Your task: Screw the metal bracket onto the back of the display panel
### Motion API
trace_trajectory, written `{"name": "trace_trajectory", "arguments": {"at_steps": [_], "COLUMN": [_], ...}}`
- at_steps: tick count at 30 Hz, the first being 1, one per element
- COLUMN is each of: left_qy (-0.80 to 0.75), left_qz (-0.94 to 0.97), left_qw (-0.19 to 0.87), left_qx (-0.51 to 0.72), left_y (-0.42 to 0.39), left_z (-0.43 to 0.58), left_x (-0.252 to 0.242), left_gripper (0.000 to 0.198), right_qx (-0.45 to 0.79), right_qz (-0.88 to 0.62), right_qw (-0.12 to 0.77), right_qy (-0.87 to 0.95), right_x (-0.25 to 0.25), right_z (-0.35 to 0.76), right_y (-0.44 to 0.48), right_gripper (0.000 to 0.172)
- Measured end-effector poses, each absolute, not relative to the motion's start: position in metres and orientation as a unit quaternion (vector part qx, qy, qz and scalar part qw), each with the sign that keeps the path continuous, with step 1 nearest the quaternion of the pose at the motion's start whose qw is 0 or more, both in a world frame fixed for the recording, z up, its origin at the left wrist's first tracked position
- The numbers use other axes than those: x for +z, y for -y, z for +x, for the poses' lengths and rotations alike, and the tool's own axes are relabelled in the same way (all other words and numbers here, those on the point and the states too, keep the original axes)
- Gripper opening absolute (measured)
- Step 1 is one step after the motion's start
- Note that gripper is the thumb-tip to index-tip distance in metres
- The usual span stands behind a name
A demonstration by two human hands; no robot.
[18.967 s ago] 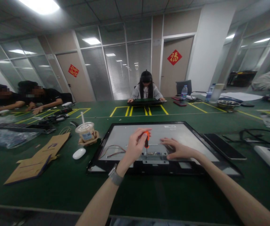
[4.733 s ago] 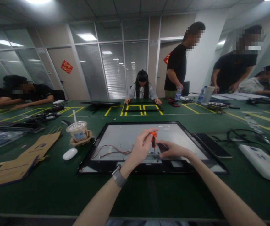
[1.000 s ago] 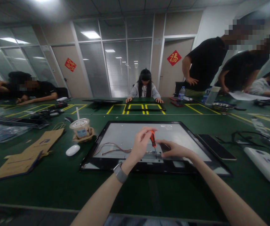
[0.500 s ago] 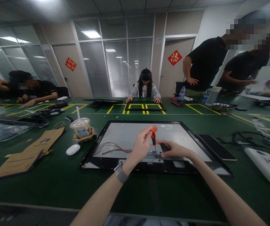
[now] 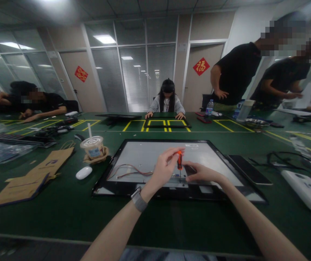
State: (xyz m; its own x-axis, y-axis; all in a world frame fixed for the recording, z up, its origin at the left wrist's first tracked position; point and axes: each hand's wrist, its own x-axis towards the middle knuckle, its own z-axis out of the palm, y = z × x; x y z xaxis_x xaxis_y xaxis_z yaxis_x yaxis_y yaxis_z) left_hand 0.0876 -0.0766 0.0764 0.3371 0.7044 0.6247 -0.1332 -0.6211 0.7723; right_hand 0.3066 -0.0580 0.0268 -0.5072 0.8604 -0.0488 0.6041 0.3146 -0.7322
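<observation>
A flat display panel (image 5: 144,154), grey backed with a black frame, lies on the green table before me. My left hand (image 5: 164,166), a watch on its wrist, is closed round the top of an orange and black screwdriver (image 5: 180,161). The screwdriver stands almost upright, its shaft pointing down at the panel's near edge beside a small connector. My right hand (image 5: 204,171) rests low over the panel, just right of the shaft. Its thumb and forefinger are spread apart; whether the forefinger touches the screwdriver I cannot tell. Thin red and dark wires (image 5: 130,166) lie on the panel's left part.
Left of the panel are a drink cup (image 5: 94,146) with a straw, a white mouse (image 5: 84,173) and a brown paper bag (image 5: 33,175). To the right lie a black phone-like slab (image 5: 250,169), a white device (image 5: 306,190) and black cables. Other people are around the table.
The screwdriver has gone from a slight lean to nearly upright, its handle moving a little right and down. My left fingers have shifted with it; my right hand stays almost still.
</observation>
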Motion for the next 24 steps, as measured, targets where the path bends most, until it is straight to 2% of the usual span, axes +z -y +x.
{"name": "trace_trajectory", "arguments": {"at_steps": [4, 7, 12, 24], "left_qy": [-0.240, -0.248, -0.191, -0.253], "left_qz": [0.717, 0.723, 0.733, 0.719], "left_qw": [0.355, 0.336, 0.379, 0.322], "left_qx": [0.550, 0.551, 0.533, 0.562], "left_y": [0.0765, 0.0753, 0.0746, 0.0777], "left_z": [0.0879, 0.0867, 0.0855, 0.0879], "left_x": [0.0746, 0.0727, 0.0740, 0.0749], "left_gripper": [0.020, 0.024, 0.033, 0.016], "right_qx": [0.365, 0.363, 0.358, 0.363], "right_qz": [-0.452, -0.458, -0.468, -0.471], "right_qw": [0.179, 0.174, 0.174, 0.175], "right_qy": [0.794, 0.792, 0.789, 0.784], "right_x": [0.0298, 0.0313, 0.0283, 0.0304], "right_z": [0.3052, 0.3047, 0.3067, 0.3044], "right_y": [0.0596, 0.0605, 0.0590, 0.0605], "right_gripper": [0.075, 0.075, 0.078, 0.078]}}
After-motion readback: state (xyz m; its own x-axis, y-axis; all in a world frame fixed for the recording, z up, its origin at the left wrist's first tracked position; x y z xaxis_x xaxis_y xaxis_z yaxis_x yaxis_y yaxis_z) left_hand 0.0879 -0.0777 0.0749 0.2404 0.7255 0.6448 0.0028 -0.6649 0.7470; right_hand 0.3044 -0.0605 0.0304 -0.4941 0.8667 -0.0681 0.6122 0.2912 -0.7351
